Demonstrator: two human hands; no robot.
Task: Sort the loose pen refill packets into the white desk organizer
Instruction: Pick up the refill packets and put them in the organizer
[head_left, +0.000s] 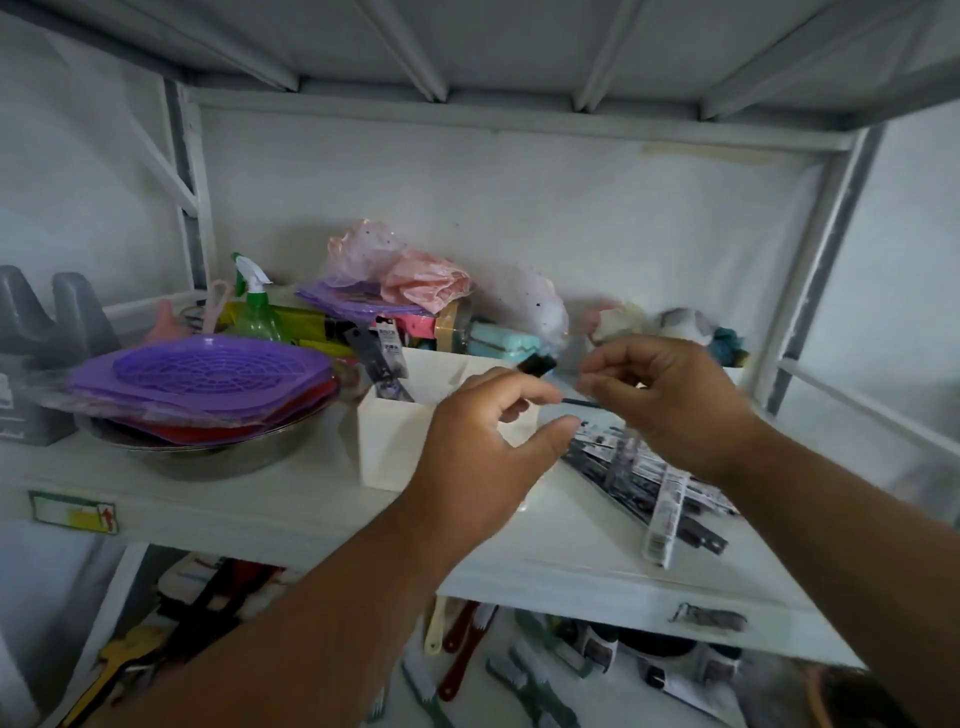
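Refill packets (649, 467) lie in a loose heap on the white shelf (260, 512), on the right side, just beside the white desk organizer (400, 441). The packets are long and narrow, with black and white print, and some of them cross over each other. One packet at the near end of the heap points toward the shelf edge.

The organizer is a white box that is open on top and has more than one compartment. In its left rear compartment, a few packets (384, 364) already stand and lean against the wall. What is in the other compartments is hidden by the hands.

The right hand (670, 400) is above the heap with its fingers curled, and it pinches a thin packet (582, 401) that reaches to the left; a dark end shows above the left hand. The left hand (488, 452) is in front of the organizer, its fingers bent and its thumb apart. I cannot tell if it grips the same packet or only touches it.

To the left of the organizer, a metal bowl (218, 452) holds a stack of plastic trays (208, 384), purple on top and red under it. Behind the trays stands a green spray bottle (254, 312).
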